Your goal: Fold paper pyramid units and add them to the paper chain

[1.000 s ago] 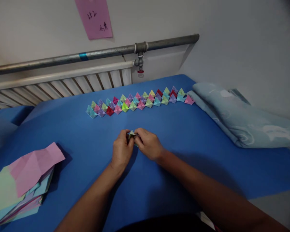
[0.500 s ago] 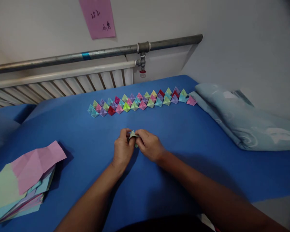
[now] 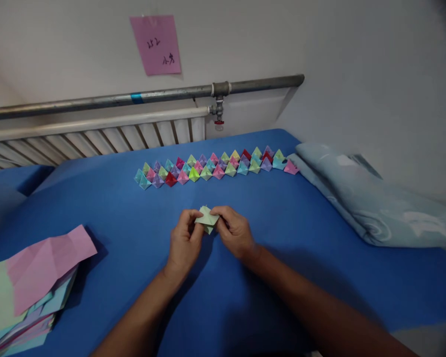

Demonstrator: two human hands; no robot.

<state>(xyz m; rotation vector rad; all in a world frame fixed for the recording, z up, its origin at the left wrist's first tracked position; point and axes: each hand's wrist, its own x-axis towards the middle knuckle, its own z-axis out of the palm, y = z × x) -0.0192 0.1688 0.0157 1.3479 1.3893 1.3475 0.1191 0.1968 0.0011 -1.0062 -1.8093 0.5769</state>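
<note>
A small pale green folded paper piece is held above the blue surface between both hands. My left hand pinches its left corner between thumb and fingers. On the opposite side, my right hand grips the right corner, the thumb lying near its edge. Flaps of the paper show at the top and below the middle. Beyond the hands, rows of small folded paper shapes in pink, blue, green, purple and red lie side by side.
A pile of coloured paper sheets lies at the left on the blue surface. At the right rests a folded light-blue blanket. A radiator and metal pipe run along the wall, below a pink note.
The green paper shows more of its face now, spread flatter between my fingers. My hands have drawn slightly apart. The whole view has tilted up a little.
</note>
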